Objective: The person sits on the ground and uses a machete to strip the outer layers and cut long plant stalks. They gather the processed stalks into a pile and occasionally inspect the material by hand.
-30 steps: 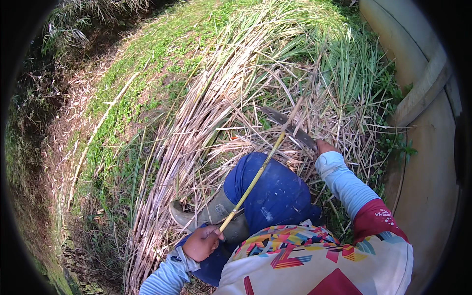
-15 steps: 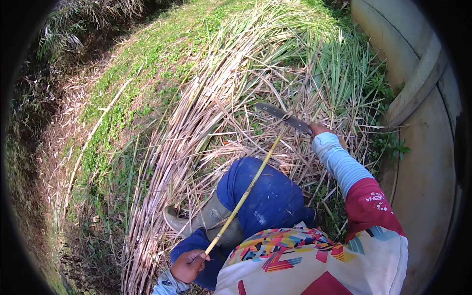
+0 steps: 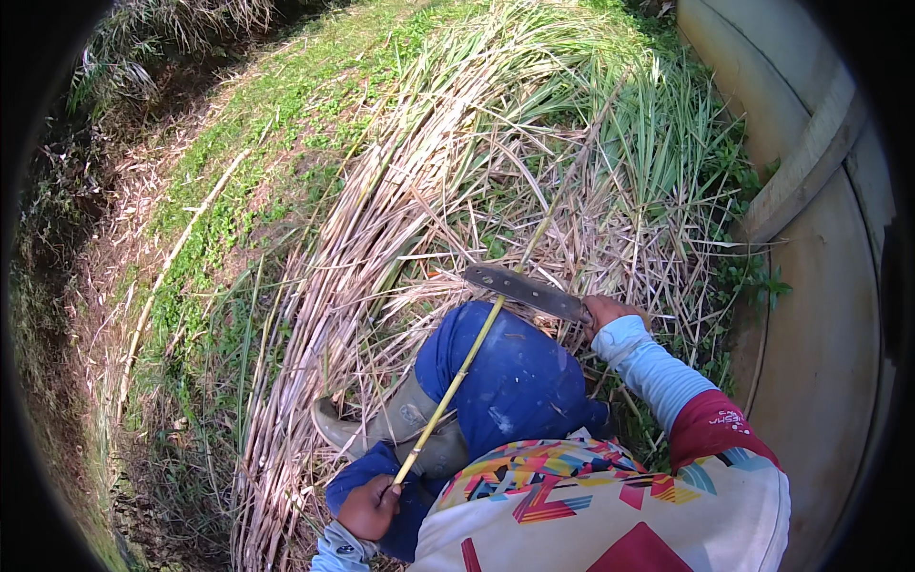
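Sunlit green ground cover [image 3: 286, 162] fills the upper left of the frame, and a smooth tan wall [image 3: 820, 296] bends down the right edge. Between them, sweeping from top centre to lower left, lies your long heap of dry straw-coloured stalks [image 3: 367, 234]. Now watch the middle: your right hand [image 3: 615, 316] is wrapped around the end of a flat dark-metal blade with small holes [image 3: 524, 289], and that blade has just dropped along the slender yellow-green stalk [image 3: 457, 377]! Half a second ago it crosses near the far end; now it lies across farther down, by the knee of your blue trousers [image 3: 524, 381], with yellow stalk showing beyond it. That looks like a stroke drawn toward you, more length passed. Whether the edge bites, you can't tell from here. Lower centre, your left hand [image 3: 370, 507] stays closed on the near end.
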Demonstrator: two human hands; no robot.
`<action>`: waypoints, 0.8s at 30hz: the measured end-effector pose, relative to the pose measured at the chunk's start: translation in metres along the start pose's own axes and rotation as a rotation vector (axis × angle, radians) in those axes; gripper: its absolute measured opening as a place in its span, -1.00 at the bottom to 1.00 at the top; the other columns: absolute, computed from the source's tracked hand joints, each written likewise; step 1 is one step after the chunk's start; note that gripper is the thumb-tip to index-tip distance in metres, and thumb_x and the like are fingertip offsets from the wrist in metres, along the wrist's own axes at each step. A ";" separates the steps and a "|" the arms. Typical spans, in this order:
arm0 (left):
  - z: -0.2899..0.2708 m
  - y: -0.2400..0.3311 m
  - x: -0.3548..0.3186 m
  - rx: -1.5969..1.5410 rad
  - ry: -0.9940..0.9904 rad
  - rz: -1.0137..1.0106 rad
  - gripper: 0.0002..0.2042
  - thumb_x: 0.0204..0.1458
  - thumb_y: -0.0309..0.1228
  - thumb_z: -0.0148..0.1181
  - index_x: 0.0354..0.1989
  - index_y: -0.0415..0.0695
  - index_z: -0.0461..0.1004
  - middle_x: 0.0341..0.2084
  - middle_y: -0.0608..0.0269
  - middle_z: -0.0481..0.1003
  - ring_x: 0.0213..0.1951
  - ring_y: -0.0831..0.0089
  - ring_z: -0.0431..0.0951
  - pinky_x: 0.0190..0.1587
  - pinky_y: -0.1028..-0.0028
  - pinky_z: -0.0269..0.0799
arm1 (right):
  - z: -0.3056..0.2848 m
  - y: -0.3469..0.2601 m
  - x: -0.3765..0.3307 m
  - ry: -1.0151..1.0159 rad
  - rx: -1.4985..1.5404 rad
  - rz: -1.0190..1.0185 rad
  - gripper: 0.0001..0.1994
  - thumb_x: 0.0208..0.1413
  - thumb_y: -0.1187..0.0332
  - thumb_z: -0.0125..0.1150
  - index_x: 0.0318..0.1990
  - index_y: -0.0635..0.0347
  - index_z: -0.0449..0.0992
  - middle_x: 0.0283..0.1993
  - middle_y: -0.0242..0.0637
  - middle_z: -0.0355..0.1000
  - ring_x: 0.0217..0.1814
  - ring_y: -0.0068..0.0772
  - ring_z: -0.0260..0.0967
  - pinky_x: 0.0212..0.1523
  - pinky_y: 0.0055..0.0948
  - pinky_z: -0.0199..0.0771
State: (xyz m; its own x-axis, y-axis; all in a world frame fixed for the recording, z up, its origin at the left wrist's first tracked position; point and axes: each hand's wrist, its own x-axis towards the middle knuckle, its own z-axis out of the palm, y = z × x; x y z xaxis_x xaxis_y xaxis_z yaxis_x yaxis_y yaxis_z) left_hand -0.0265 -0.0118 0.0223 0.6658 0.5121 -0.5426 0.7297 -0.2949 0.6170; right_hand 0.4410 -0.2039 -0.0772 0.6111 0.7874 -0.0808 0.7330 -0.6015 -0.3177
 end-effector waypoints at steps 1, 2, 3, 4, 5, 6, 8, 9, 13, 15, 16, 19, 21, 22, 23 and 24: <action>-0.001 0.000 0.006 -0.090 -0.125 -0.092 -0.78 0.28 -0.33 0.02 -0.10 -0.23 0.48 -0.58 0.23 0.53 -0.54 0.40 0.56 -0.43 0.39 0.44 | 0.010 0.003 -0.003 0.008 -0.002 -0.091 -0.58 -0.08 0.37 0.27 0.00 0.14 0.39 -0.15 -0.02 0.43 -0.10 0.11 0.45 -0.11 -0.06 0.45; 0.002 -0.001 0.015 -0.131 -0.126 -0.082 -0.76 0.29 -0.32 0.01 -0.06 -0.24 0.46 -0.57 0.24 0.53 -0.53 0.43 0.56 -0.43 0.41 0.44 | 0.013 0.002 -0.005 0.012 0.011 -0.095 -0.58 -0.08 0.37 0.27 0.00 0.15 0.39 -0.17 -0.02 0.43 -0.12 0.12 0.45 -0.12 -0.06 0.45; 0.006 -0.002 0.025 -0.172 -0.126 -0.073 -0.74 0.30 -0.31 0.00 -0.02 -0.25 0.45 -0.55 0.24 0.54 -0.52 0.46 0.55 -0.42 0.42 0.44 | 0.016 0.000 -0.006 0.016 0.024 -0.100 -0.59 -0.08 0.38 0.26 -0.01 0.15 0.39 -0.18 -0.02 0.43 -0.13 0.13 0.44 -0.13 -0.06 0.45; 0.010 0.000 0.034 -0.214 -0.127 -0.062 -0.72 0.31 -0.30 0.00 0.01 -0.26 0.43 -0.53 0.25 0.54 -0.52 0.48 0.55 -0.42 0.44 0.45 | 0.017 -0.001 -0.005 0.021 0.036 -0.104 -0.59 -0.08 0.38 0.26 -0.02 0.16 0.39 -0.20 -0.02 0.43 -0.14 0.13 0.44 -0.14 -0.05 0.45; 0.013 0.012 0.044 -0.263 -0.099 -0.023 -0.68 0.32 -0.30 -0.02 0.07 -0.30 0.40 -0.51 0.22 0.53 -0.51 0.51 0.53 -0.40 0.46 0.44 | 0.016 -0.002 -0.003 0.023 0.039 -0.117 -0.60 -0.08 0.38 0.25 -0.02 0.17 0.40 -0.22 -0.02 0.42 -0.17 0.13 0.44 -0.17 -0.05 0.45; 0.019 0.022 0.055 -0.255 -0.083 0.025 -0.68 0.32 -0.29 -0.03 0.08 -0.28 0.39 -0.48 0.24 0.53 -0.50 0.53 0.51 -0.39 0.48 0.44 | 0.013 -0.003 -0.001 0.013 0.031 -0.118 -0.61 -0.08 0.37 0.25 -0.03 0.18 0.41 -0.23 -0.02 0.42 -0.17 0.13 0.44 -0.17 -0.05 0.45; 0.029 0.038 0.082 -0.234 -0.056 0.121 -0.67 0.34 -0.27 -0.05 0.09 -0.26 0.38 -0.44 0.29 0.53 -0.48 0.57 0.49 -0.38 0.52 0.42 | 0.006 -0.008 0.002 -0.005 0.015 -0.115 -0.63 -0.08 0.36 0.24 -0.05 0.18 0.41 -0.24 -0.02 0.42 -0.17 0.12 0.44 -0.18 -0.05 0.46; 0.032 0.044 0.096 -0.314 -0.102 0.053 -0.67 0.34 -0.27 -0.05 0.10 -0.26 0.38 -0.47 0.30 0.52 -0.49 0.57 0.47 -0.39 0.53 0.40 | 0.003 -0.012 0.002 0.014 0.059 -0.144 -0.65 -0.06 0.36 0.22 -0.07 0.18 0.43 -0.24 -0.03 0.42 -0.16 0.10 0.45 -0.16 -0.06 0.46; 0.045 0.035 0.138 -0.506 -0.191 -0.069 -0.67 0.33 -0.27 -0.06 0.05 -0.25 0.47 -0.56 0.35 0.49 -0.55 0.57 0.41 -0.45 0.54 0.32 | 0.001 -0.034 -0.006 0.063 0.058 -0.281 -0.68 -0.03 0.35 0.15 -0.07 0.17 0.46 -0.23 -0.06 0.43 -0.13 0.03 0.47 -0.12 -0.09 0.48; 0.053 0.023 0.138 -0.451 -0.109 -0.016 -0.69 0.32 -0.28 -0.05 -0.05 -0.25 0.52 -0.60 0.35 0.48 -0.57 0.56 0.40 -0.47 0.52 0.30 | -0.003 -0.037 -0.006 0.032 0.004 -0.368 -0.67 -0.03 0.35 0.15 -0.05 0.13 0.47 -0.23 -0.10 0.43 -0.15 0.01 0.48 -0.10 -0.07 0.48; 0.055 0.028 0.133 -0.380 -0.039 0.031 -0.70 0.32 -0.29 -0.04 -0.11 -0.25 0.55 -0.61 0.34 0.48 -0.58 0.55 0.40 -0.48 0.50 0.30 | -0.004 -0.031 0.000 0.052 -0.034 -0.358 -0.68 -0.03 0.35 0.16 -0.06 0.13 0.47 -0.24 -0.10 0.43 -0.16 0.02 0.48 -0.10 -0.07 0.48; 0.063 0.034 0.128 -0.221 0.133 0.153 -0.72 0.29 -0.30 0.00 -0.20 -0.25 0.57 -0.61 0.26 0.49 -0.57 0.50 0.43 -0.46 0.44 0.32 | -0.002 0.013 0.032 0.090 -0.173 -0.334 -0.68 -0.05 0.38 0.17 -0.06 0.10 0.47 -0.23 -0.10 0.44 -0.16 0.04 0.47 -0.10 -0.07 0.47; 0.063 0.035 0.124 -0.116 0.197 0.195 -0.74 0.26 -0.31 0.02 -0.19 -0.23 0.57 -0.56 0.12 0.51 -0.52 0.30 0.48 -0.42 0.34 0.36 | -0.003 0.038 0.053 0.077 -0.184 -0.170 -0.65 -0.06 0.43 0.17 -0.04 0.09 0.47 -0.20 -0.06 0.44 -0.12 0.08 0.47 -0.08 -0.06 0.46; 0.063 0.038 0.122 -0.060 0.218 0.205 -0.76 0.24 -0.32 0.04 -0.17 -0.22 0.57 -0.51 0.02 0.53 -0.48 0.12 0.52 -0.38 0.26 0.40 | -0.011 0.043 0.065 0.067 -0.140 -0.018 -0.65 -0.05 0.43 0.17 -0.03 0.08 0.47 -0.18 -0.03 0.45 -0.09 0.11 0.47 -0.06 -0.03 0.46; 0.062 0.038 0.115 -0.005 0.236 0.202 -0.77 0.22 -0.33 0.05 -0.15 -0.21 0.56 -0.46 -0.08 0.55 -0.43 -0.06 0.56 -0.35 0.17 0.43 | -0.027 0.034 0.069 0.077 -0.082 0.141 -0.66 -0.02 0.42 0.16 -0.03 0.10 0.46 -0.17 -0.01 0.45 -0.08 0.13 0.46 -0.04 -0.01 0.45; 0.060 0.041 0.110 0.033 0.262 0.193 -0.77 0.21 -0.34 0.06 -0.15 -0.20 0.57 -0.44 -0.09 0.55 -0.39 -0.09 0.56 -0.33 0.15 0.44 | -0.045 0.025 0.069 0.086 -0.024 0.301 -0.68 0.01 0.42 0.15 -0.02 0.12 0.45 -0.15 0.02 0.45 -0.07 0.15 0.46 -0.03 0.01 0.45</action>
State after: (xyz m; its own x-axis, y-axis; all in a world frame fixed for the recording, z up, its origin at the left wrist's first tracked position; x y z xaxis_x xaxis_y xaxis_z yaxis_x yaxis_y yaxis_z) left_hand 0.0859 -0.0163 -0.0465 0.7325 0.6333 -0.2499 0.6018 -0.4306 0.6726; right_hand 0.5150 -0.1703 -0.0482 0.8243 0.5594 -0.0872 0.5212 -0.8100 -0.2688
